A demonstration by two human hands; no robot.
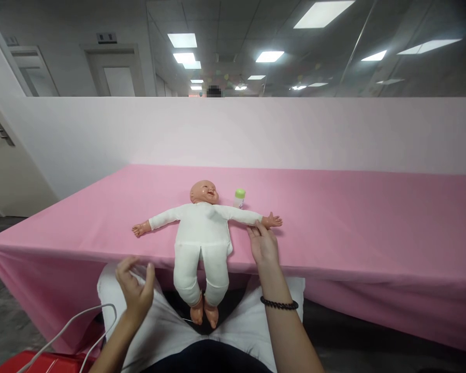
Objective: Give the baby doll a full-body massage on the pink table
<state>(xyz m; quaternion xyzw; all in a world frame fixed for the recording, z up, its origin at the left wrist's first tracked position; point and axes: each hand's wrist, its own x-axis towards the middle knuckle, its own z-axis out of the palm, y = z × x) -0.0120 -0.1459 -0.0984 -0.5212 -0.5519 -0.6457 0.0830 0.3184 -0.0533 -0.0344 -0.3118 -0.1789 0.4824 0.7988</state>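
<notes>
A baby doll [202, 225] in a white long-sleeved suit lies on its back on the pink-covered table [353, 223], arms spread wide. Its lower legs hang over the front edge, and its head is turned to the right. My right hand [264, 246] is at the doll's arm on the right, fingertips pinching lightly near the cuff. Low on the left, over my thigh, my left hand [135, 285] is raised with loosely curled fingers and the thumb apart, holding nothing. Beyond the doll's arm stands a small bottle with a green cap [239, 198].
A white partition [256, 132] rises behind the table, with glass above it. At the lower left, a white cable [72, 321] loops over a red object [42, 362]. A door [8, 155] stands at the left. The top of a person's head shows beyond the partition.
</notes>
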